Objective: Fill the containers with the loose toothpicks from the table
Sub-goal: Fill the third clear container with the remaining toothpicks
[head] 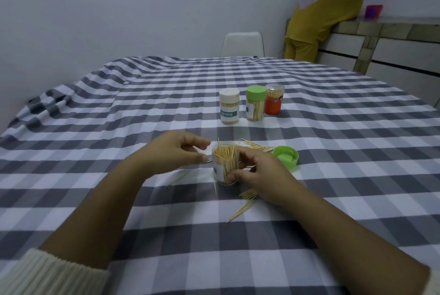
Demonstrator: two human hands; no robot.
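I see the right hand (pixel 259 173) gripping the open toothpick jar (pixel 225 166), upright on the checked surface (pixel 333 175). Left hand (pixel 176 151) beside its rim, fingers loosely curled, holding nothing I can make out. Loose toothpicks (pixel 245 201) nearby, green lid (pixel 285 156) just right.

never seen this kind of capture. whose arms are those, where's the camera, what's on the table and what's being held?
There is no machine here: the arms belong to a person wearing a wide-angle camera on the head, looking forward and down. This is the only view.

The right hand has its grip round an open jar that stands upright on the checked tablecloth, packed with toothpicks. The left hand is just left of the jar's mouth with fingers curled; it seems to pinch something thin, but I cannot tell for sure.

Loose toothpicks lie in front of the jar and more behind it. The jar's green lid lies upside down to its right.

Further back stand three closed jars: white-lidded, green-lidded, and an orange one. Another person stands at a counter behind.
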